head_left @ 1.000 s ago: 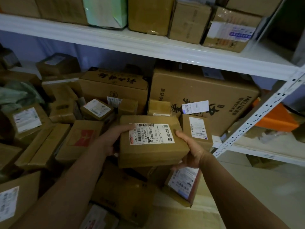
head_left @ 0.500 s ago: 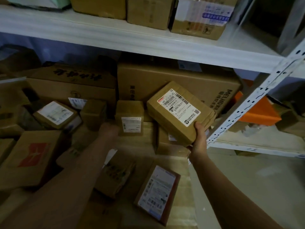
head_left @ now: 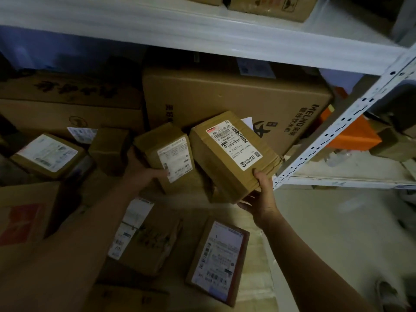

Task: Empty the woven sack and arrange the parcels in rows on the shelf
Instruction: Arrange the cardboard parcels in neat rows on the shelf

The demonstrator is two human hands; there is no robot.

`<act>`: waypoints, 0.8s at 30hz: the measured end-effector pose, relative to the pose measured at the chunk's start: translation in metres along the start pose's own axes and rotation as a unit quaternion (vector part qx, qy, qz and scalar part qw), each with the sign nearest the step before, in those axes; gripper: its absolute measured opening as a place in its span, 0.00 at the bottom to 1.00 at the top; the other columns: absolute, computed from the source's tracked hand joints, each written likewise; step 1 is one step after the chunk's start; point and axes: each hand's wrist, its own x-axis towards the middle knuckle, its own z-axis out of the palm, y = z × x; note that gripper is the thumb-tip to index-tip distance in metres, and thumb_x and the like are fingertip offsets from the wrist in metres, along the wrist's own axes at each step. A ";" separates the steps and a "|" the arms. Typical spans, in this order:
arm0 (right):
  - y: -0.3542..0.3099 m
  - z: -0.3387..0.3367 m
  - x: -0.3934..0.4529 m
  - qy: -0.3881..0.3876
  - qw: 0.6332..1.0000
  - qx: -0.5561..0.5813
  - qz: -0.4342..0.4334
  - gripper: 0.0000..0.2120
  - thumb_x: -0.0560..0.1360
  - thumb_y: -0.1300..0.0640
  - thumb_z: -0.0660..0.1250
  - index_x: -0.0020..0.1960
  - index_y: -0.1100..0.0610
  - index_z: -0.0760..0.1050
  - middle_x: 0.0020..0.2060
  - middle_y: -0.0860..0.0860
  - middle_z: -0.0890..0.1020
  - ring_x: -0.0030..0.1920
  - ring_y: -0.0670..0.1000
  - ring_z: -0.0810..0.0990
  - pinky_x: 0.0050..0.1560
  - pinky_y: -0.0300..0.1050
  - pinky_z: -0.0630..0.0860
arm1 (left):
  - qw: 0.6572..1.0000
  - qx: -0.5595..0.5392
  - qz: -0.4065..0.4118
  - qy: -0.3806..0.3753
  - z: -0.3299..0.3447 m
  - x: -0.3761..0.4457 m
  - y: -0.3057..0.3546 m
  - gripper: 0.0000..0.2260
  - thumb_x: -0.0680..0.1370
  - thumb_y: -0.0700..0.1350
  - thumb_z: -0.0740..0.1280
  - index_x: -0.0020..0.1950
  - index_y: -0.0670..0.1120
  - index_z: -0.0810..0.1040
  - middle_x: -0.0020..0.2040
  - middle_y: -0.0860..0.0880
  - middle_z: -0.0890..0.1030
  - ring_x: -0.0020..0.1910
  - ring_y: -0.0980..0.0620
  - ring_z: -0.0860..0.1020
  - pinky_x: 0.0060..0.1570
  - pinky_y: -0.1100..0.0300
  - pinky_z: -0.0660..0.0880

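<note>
Two parcels are in my hands. My right hand (head_left: 262,197) grips the near corner of the larger brown parcel (head_left: 234,154), thumb on its labelled top and fingers under, holding it tilted. My left hand (head_left: 144,174) closes on the side of a smaller parcel (head_left: 168,156) just beside it at 9 o'clock; the two look close enough to touch. Behind them, at 12 o'clock, a big carton (head_left: 225,95) sits on the low shelf, under a white shelf board (head_left: 202,34). A perforated white upright (head_left: 351,118) slants at 2 o'clock, an orange box (head_left: 351,136) beyond it. Loose labelled parcels crowd the dim space from 6 to 10 o'clock. Pale floor (head_left: 333,233) lies at 4 o'clock.
</note>
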 end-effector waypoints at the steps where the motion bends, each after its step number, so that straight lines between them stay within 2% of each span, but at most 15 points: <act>1: 0.000 -0.001 0.001 0.006 1.000 0.001 0.002 0.49 0.53 0.30 0.66 0.70 0.46 0.60 0.58 0.58 0.77 0.54 0.60 0.78 0.45 0.51 0.75 | 1.000 -0.001 0.003 -0.019 -0.002 0.001 0.000 0.48 0.66 0.33 0.75 0.77 0.48 0.48 0.73 0.44 0.64 0.71 0.43 0.64 0.64 0.49 0.67; 3: 0.002 -0.002 0.001 0.020 1.000 -0.003 0.001 0.49 0.52 0.28 0.64 0.69 0.48 0.61 0.58 0.57 0.77 0.54 0.59 0.78 0.45 0.50 0.73 | 0.998 0.003 0.001 -0.066 -0.006 0.003 0.000 0.39 0.69 0.33 0.73 0.75 0.49 0.59 0.70 0.45 0.70 0.67 0.43 0.69 0.58 0.51 0.69; 5: 0.004 -0.003 0.001 0.033 0.999 -0.002 0.000 0.51 0.52 0.27 0.64 0.69 0.51 0.63 0.59 0.57 0.77 0.54 0.58 0.78 0.44 0.49 0.73 | 0.997 -0.019 -0.009 -0.081 -0.009 0.003 0.002 0.29 0.72 0.37 0.70 0.71 0.50 0.67 0.65 0.46 0.75 0.61 0.44 0.73 0.56 0.51 0.70; 8: 0.003 -0.002 0.002 0.038 0.999 0.024 0.014 0.51 0.52 0.29 0.66 0.69 0.53 0.63 0.59 0.58 0.77 0.54 0.58 0.78 0.42 0.48 0.74 | 0.992 -0.082 -0.063 -0.071 -0.008 0.004 0.008 0.20 0.76 0.44 0.66 0.68 0.49 0.72 0.62 0.44 0.77 0.54 0.44 0.76 0.55 0.49 0.72; 11: 0.002 -0.002 0.002 0.048 0.996 0.075 0.016 0.40 0.62 0.35 0.65 0.69 0.52 0.64 0.57 0.58 0.77 0.55 0.59 0.77 0.42 0.50 0.75 | 0.986 -0.074 -0.113 -0.098 0.000 0.005 0.008 0.20 0.78 0.49 0.64 0.68 0.46 0.71 0.62 0.42 0.77 0.54 0.43 0.75 0.55 0.50 0.71; 13: 0.001 -0.005 0.000 0.059 0.989 0.137 0.013 0.25 0.71 0.39 0.62 0.62 0.51 0.69 0.53 0.57 0.77 0.53 0.57 0.77 0.42 0.48 0.74 | 0.984 -0.054 -0.136 -0.097 0.009 0.004 0.006 0.20 0.78 0.51 0.63 0.67 0.46 0.72 0.62 0.42 0.77 0.54 0.43 0.75 0.56 0.50 0.71; 15: -0.001 -0.009 -0.001 0.058 0.981 0.186 0.011 0.16 0.73 0.40 0.60 0.55 0.49 0.72 0.51 0.57 0.77 0.51 0.57 0.76 0.41 0.47 0.74 | 0.985 -0.050 -0.148 -0.078 0.018 0.002 0.003 0.19 0.79 0.52 0.62 0.66 0.44 0.73 0.61 0.43 0.77 0.58 0.41 0.75 0.58 0.49 0.71; 17: 0.000 -0.013 -0.001 0.047 0.982 0.184 0.005 0.18 0.70 0.38 0.61 0.53 0.48 0.72 0.52 0.57 0.77 0.53 0.58 0.76 0.44 0.49 0.75 | 0.984 -0.066 -0.154 -0.066 0.027 -0.002 0.004 0.17 0.80 0.50 0.60 0.65 0.41 0.73 0.61 0.42 0.78 0.61 0.40 0.75 0.60 0.47 0.71; 19: 0.002 -0.016 -0.001 0.036 0.988 0.150 0.001 0.23 0.66 0.37 0.62 0.55 0.49 0.72 0.53 0.58 0.77 0.53 0.58 0.76 0.48 0.51 0.76 | 0.979 -0.083 -0.165 -0.086 0.037 -0.006 0.007 0.15 0.81 0.48 0.59 0.62 0.41 0.74 0.62 0.41 0.78 0.60 0.41 0.76 0.63 0.45 0.71; 22: 0.007 -0.016 -0.001 0.029 0.994 0.108 -0.009 0.32 0.64 0.38 0.63 0.64 0.52 0.67 0.54 0.59 0.76 0.52 0.59 0.76 0.45 0.51 0.77 | 0.981 -0.058 -0.139 -0.122 0.047 -0.016 0.014 0.11 0.81 0.45 0.59 0.60 0.44 0.75 0.62 0.43 0.78 0.59 0.44 0.76 0.62 0.47 0.71; 24: 0.008 -0.016 -0.001 0.022 0.994 0.103 -0.004 0.36 0.64 0.39 0.64 0.67 0.53 0.65 0.55 0.59 0.76 0.51 0.59 0.77 0.42 0.50 0.77 | 0.989 -0.024 -0.102 -0.106 0.048 -0.023 0.019 0.12 0.81 0.45 0.60 0.63 0.46 0.73 0.61 0.47 0.77 0.57 0.48 0.75 0.57 0.51 0.72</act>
